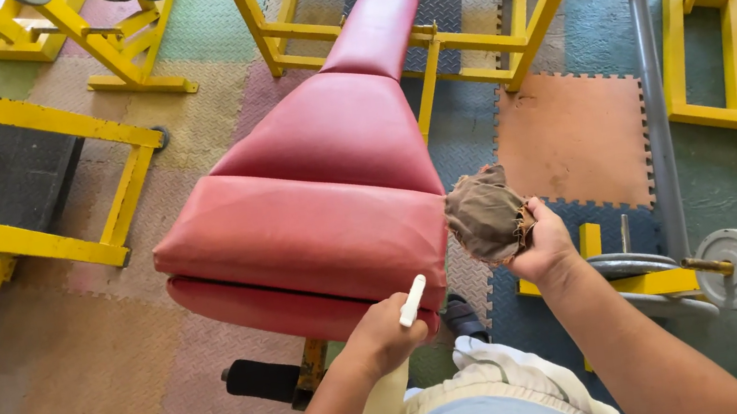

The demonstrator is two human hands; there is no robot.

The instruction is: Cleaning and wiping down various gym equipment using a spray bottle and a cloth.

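My left hand sits low and near my body, fingers curled shut around what it holds, knuckles up, forearm bare and angled in from the lower left. My right hand is further out and higher — closed in a fist-like grasp, thumb probably tucked under, though I can't quite tell — wrist bent slightly, forearm running back to the lower right.

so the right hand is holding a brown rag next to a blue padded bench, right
Not quite: the padded bench is red, not blue. The head view shows the right hand holding the brown rag beside it.
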